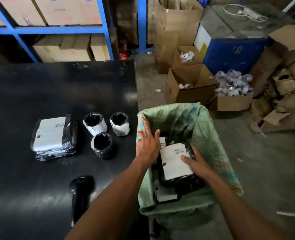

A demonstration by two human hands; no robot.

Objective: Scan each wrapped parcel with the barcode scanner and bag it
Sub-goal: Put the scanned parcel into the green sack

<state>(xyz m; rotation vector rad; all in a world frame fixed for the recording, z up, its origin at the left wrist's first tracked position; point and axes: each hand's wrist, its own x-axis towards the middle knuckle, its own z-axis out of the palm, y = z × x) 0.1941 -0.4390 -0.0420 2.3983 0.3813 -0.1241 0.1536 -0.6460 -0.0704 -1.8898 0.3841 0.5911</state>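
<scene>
A green woven sack (207, 129) stands open beside the black table (39, 87). Inside it lies a black-wrapped parcel (175, 163) with a white label. My right hand (197, 163) grips its right side, thumb on the label. My left hand (147, 143) is at the sack's left rim with straight fingers, touching the parcel's left edge. On the table sit a flat wrapped parcel (54, 137) and three round wrapped parcels (94, 123), (120, 123), (102, 145). The black barcode scanner (80, 194) lies near the table's front, held by neither hand.
More parcels lie deeper in the sack (165, 194). Open cardboard boxes (188, 87) with paper rolls, a tall brown bag (176, 28) and a blue drum (233, 51) crowd the floor beyond. Blue shelving (60, 29) with cartons stands behind the table.
</scene>
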